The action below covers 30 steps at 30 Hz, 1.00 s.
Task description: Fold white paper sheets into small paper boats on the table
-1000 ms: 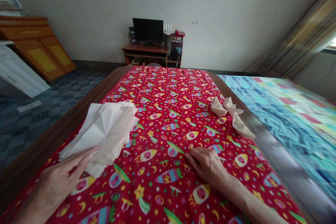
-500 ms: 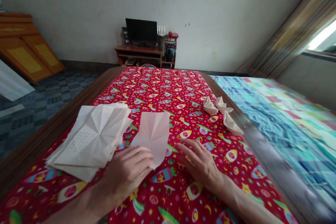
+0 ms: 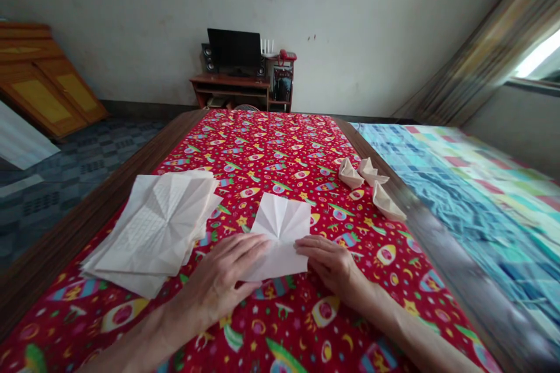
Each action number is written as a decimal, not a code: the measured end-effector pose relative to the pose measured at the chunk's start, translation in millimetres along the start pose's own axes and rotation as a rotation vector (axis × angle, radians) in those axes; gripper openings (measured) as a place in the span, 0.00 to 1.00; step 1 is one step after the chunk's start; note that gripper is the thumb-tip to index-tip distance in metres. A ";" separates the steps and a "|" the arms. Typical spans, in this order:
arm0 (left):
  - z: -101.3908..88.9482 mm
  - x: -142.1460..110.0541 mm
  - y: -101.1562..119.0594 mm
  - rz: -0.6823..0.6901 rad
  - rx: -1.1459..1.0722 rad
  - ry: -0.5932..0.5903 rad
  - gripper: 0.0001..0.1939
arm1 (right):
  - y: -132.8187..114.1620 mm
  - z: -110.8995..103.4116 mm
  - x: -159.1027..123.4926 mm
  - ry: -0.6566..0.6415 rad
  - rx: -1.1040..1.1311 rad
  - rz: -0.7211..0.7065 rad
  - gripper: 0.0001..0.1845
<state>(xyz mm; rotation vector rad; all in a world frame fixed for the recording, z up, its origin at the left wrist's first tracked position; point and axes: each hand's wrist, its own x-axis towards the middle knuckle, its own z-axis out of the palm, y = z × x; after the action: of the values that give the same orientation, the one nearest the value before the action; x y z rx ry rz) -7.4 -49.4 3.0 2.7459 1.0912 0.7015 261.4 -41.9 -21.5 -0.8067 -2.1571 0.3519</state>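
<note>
A white sheet of paper (image 3: 280, 256) with creases fanning out from its centre lies in front of me, slightly tilted. My left hand (image 3: 231, 262) has its fingers over the sheet's left side, the thumb at its lower corner. On the opposite edge, my right hand (image 3: 330, 259) grips the paper with bent fingers; its thumb is mostly hidden. To the left rests a stack of creased paper sheets (image 3: 153, 227), the top one partly printed. Three folded paper boats, one of them the nearest boat (image 3: 387, 203), stand at the right side of the table.
A red patterned cloth (image 3: 271, 151) covers the table, whose dark wooden edge (image 3: 420, 233) shows on the right. Beyond the table are a desk with a monitor (image 3: 234, 49) and a red telephone (image 3: 286, 56). A bed (image 3: 472, 186) adjoins on the right, a wooden cabinet (image 3: 48, 81) stands left.
The single sheet has moved right, away from the stack, and turned. My left hand has followed it, and my right hand has come onto its right edge.
</note>
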 end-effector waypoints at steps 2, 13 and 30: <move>2.7 -6.8 -14.8 0.009 0.001 0.040 0.26 | 0.7 -1.9 -0.4 0.004 0.036 0.011 0.16; 9.4 6.4 -39.1 0.137 -0.182 0.115 0.12 | 9.6 -18.2 -2.6 -0.097 0.013 0.093 0.12; 29.9 27.3 -28.3 -0.439 -0.013 0.046 0.10 | 10.1 -5.8 13.5 -0.085 -0.272 0.601 0.15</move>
<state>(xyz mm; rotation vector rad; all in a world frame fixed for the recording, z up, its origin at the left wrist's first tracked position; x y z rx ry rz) 5.9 -8.0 -20.6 2.3585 1.6160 0.6998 263.6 -25.5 -14.8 -1.6254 -2.0245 0.4005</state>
